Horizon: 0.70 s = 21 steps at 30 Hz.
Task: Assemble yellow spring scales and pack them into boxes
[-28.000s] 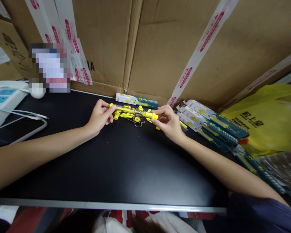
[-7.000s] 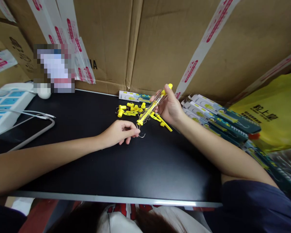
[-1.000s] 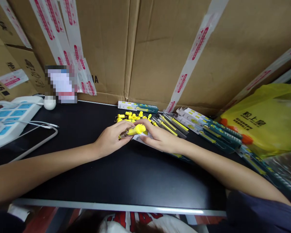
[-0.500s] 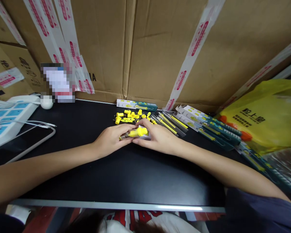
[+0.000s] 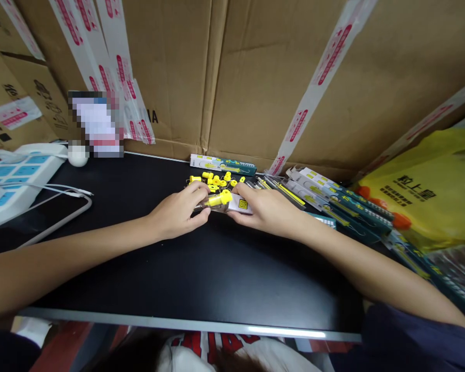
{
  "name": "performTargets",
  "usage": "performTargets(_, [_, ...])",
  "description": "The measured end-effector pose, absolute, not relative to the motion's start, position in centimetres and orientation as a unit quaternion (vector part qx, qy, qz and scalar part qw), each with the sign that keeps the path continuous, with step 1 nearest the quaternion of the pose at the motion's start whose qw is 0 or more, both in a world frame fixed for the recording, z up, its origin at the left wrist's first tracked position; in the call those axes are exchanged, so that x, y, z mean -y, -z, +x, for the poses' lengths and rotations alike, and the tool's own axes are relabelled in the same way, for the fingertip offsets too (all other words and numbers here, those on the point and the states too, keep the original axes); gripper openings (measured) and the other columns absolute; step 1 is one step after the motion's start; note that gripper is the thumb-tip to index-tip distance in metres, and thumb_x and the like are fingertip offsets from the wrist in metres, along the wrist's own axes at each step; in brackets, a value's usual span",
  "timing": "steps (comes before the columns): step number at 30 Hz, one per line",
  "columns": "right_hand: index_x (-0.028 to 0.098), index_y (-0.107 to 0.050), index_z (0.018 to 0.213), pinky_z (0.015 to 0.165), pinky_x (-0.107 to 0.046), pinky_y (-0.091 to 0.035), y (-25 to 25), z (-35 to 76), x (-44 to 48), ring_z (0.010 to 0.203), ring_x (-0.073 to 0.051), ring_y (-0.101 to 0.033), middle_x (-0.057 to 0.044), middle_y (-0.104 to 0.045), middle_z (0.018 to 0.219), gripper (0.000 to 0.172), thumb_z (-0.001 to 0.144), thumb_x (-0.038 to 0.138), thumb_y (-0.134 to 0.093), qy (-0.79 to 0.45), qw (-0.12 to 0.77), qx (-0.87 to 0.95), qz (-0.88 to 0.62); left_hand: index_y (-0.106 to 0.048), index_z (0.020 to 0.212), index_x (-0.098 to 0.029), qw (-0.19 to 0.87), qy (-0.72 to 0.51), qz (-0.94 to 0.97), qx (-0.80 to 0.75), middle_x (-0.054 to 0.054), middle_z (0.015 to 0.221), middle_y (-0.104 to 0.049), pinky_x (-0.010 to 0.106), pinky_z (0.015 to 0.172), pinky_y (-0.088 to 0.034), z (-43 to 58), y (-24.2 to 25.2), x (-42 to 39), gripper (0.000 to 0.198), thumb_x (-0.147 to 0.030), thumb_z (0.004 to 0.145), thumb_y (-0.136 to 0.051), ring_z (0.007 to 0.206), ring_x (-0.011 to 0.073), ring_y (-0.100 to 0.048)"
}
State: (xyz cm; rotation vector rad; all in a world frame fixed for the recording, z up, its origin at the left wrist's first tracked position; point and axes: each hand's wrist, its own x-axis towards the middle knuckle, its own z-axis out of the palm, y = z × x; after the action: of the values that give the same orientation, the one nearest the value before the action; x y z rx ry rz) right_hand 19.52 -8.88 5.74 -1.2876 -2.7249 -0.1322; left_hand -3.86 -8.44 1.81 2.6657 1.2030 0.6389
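My left hand (image 5: 180, 211) is closed, thumb and fingers pinching a clear tubular spring scale with a yellow end (image 5: 217, 199). Opposite it, my right hand (image 5: 266, 207) wraps round a slim white and green carton (image 5: 239, 204), whose far end shows past the wrist. The yellow end of the scale sits right by the carton's near end; whether it touches, I cannot tell. Just behind my hands lies a pile of small yellow plastic parts (image 5: 216, 180), some with wire hooks. Several clear tubes with yellow strips (image 5: 284, 191) lie behind my right hand.
A similar carton (image 5: 222, 164) lies at the back against a large cardboard box (image 5: 170, 77). More cartons (image 5: 341, 199) are stacked at the right, beside a yellow plastic bag (image 5: 426, 186). A white power strip (image 5: 27, 175) with cables stands at the left of the black table (image 5: 201, 279).
My hands have moved apart slightly. The carton in my right hand now shows clearly, and the scale's yellow end points toward it. The view has shifted a little.
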Motion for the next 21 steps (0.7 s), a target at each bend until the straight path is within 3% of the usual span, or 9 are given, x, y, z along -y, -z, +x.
performTargets(5, [0.016,-0.052,0.111,0.058,-0.029,-0.033,-6.5,19.7,9.0,0.072,-0.026,-0.068,-0.012,-0.073,0.092,0.036,0.09,0.045,-0.049,0.098,0.022,0.898,-0.428,-0.056,0.098,-0.014,-0.012,-0.178,0.896,-0.408,0.011,0.11,-0.054,0.03,0.061,-0.048,-3.9,-1.6,8.3,0.025,-0.034,0.09,-0.042,0.072,0.0165,-0.06])
performTargets(11, [0.015,-0.053,0.106,0.057,-0.029,-0.031,-6.2,19.4,9.2,0.077,-0.025,-0.068,-0.011,-0.072,0.091,0.031,0.091,0.043,-0.052,0.132,0.006,0.906,-0.401,-0.057,0.092,-0.014,-0.04,-0.124,0.903,-0.41,0.009,0.102,-0.058,0.03,0.061,-0.047,-3.5,-1.4,8.4,0.026,-0.034,0.092,-0.041,0.071,0.0174,-0.062])
performTargets(17, [0.013,-0.054,0.1,0.058,-0.03,-0.03,-4.9,19.0,9.1,0.082,-0.023,-0.067,-0.01,-0.07,0.093,0.024,0.092,0.035,-0.053,0.186,-0.006,0.919,-0.347,-0.05,0.108,-0.016,0.036,-0.151,0.886,-0.438,0.006,0.095,-0.066,0.029,0.062,-0.046,-3.4,-1.5,8.8,0.026,-0.034,0.088,-0.051,0.077,0.0206,-0.066])
performTargets(21, [0.013,-0.055,0.099,0.059,-0.03,-0.03,-4.6,19.1,8.8,0.081,-0.022,-0.066,-0.009,-0.069,0.092,0.023,0.092,0.035,-0.054,0.193,-0.011,0.924,-0.33,-0.051,0.101,-0.02,0.121,-0.175,0.88,-0.425,0.002,0.089,-0.067,0.026,0.061,-0.043,-3.5,-1.6,8.7,0.025,-0.041,0.088,-0.054,0.075,0.0175,-0.066])
